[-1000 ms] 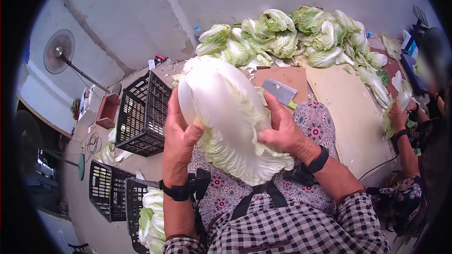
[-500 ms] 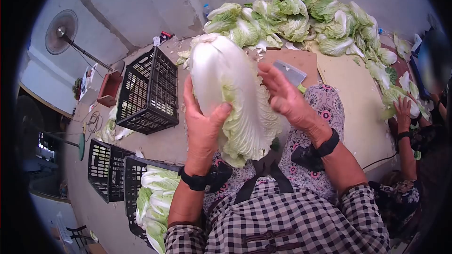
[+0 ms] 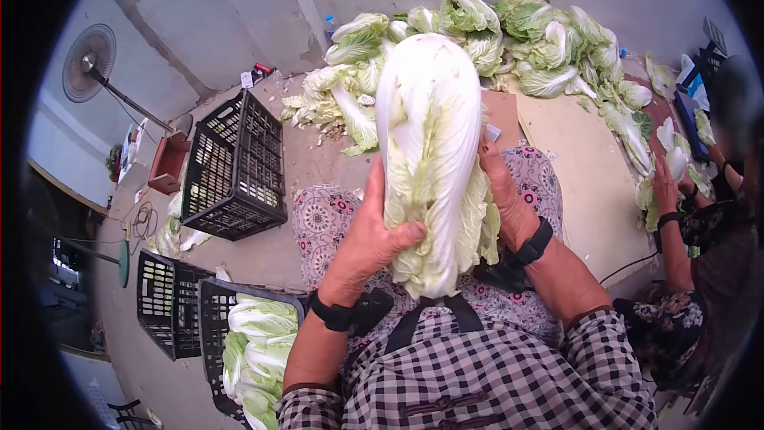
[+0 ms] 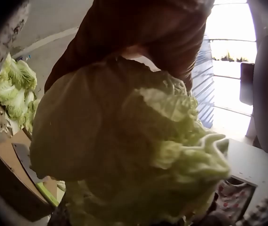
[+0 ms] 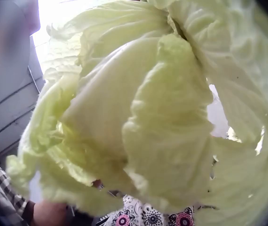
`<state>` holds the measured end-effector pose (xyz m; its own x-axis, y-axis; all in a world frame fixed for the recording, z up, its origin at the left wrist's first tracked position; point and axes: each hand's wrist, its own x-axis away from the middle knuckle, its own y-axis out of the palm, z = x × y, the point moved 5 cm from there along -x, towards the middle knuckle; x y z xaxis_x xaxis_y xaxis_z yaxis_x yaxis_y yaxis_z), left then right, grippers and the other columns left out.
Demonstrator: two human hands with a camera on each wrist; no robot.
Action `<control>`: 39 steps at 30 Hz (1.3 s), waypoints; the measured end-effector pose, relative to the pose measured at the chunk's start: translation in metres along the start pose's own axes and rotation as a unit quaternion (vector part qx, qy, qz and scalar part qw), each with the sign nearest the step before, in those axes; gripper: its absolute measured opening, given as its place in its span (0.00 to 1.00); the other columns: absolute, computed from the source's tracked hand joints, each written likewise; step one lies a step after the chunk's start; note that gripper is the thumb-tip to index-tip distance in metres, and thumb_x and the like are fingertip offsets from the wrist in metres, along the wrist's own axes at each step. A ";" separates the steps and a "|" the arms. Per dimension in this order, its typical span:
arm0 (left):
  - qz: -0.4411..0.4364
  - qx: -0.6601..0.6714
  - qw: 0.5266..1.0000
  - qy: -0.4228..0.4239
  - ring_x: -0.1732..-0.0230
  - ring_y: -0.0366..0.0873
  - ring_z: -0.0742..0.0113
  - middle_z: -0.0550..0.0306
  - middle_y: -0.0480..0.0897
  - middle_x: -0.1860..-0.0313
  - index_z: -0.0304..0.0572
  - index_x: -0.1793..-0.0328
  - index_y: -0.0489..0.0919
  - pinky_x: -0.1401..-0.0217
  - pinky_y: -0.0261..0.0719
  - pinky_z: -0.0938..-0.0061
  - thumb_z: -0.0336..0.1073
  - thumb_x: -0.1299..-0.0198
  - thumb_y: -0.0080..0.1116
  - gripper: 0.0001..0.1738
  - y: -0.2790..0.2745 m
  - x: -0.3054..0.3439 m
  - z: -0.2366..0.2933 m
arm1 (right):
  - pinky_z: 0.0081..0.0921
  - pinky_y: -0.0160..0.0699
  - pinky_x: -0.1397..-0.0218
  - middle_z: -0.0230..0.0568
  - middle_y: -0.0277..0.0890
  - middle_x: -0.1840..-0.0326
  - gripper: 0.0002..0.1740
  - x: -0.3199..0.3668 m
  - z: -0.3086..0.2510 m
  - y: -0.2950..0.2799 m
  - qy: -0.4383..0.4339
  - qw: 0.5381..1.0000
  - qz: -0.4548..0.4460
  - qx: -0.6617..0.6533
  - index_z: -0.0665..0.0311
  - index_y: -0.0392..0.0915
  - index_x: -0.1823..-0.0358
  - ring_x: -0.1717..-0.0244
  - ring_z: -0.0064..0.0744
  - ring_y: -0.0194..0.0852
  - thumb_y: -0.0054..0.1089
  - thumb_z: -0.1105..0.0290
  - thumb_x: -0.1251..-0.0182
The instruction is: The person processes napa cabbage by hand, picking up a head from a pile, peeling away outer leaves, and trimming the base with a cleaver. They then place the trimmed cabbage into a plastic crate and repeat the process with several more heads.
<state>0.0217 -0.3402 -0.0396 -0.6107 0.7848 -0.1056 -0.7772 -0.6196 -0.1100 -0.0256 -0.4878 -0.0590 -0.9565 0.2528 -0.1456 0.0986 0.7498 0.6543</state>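
A large napa cabbage (image 3: 430, 151) is held over the lap, its white base up and its leafy end toward the body. My left hand (image 3: 374, 231) grips its left side, thumb across the front and fingers behind. In the left wrist view that hand (image 4: 138, 33) arches over the cabbage (image 4: 120, 132). My right hand (image 3: 509, 203) holds the right side, its fingertips partly hidden by loose outer leaves. Pale leaves (image 5: 171, 108) fill the right wrist view and hide that hand. Beyond lies a cleaver, its blade (image 4: 24, 160) on a brown board and its handle (image 4: 47, 194) green.
Several cabbages and leaves (image 3: 549, 48) are heaped along the wall. A black crate (image 3: 239, 167) stands left; a lower crate (image 3: 211, 334) holds cabbages. Trimmed leaves (image 3: 346, 107) lie on the floor ahead. At right, another person's hand (image 3: 664, 187) works at cabbage. A fan (image 3: 89, 60) stands far left.
The cabbage has moved right and turned, showing its leafy front. My right hand, held off it with fingers spread half a second ago, is back against its side. The left keeps its grip.
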 end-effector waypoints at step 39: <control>0.094 -0.080 0.977 0.176 0.37 0.64 0.60 0.44 0.65 0.37 0.32 0.34 0.60 0.37 0.63 0.69 0.44 0.47 0.61 0.39 -0.004 0.006 0.038 | 0.32 0.72 0.41 0.42 0.71 0.46 0.30 -0.004 -0.029 -0.005 -0.058 0.991 -0.027 -0.121 0.69 0.63 0.40 0.46 0.32 0.71 0.56 0.59 0.38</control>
<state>0.0148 -0.3324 -0.0021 -0.6277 0.6209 -0.4696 -0.6059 -0.7684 -0.2061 -0.0302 -0.5105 -0.0401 -0.9190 0.2965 -0.2599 -0.0333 0.5985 0.8004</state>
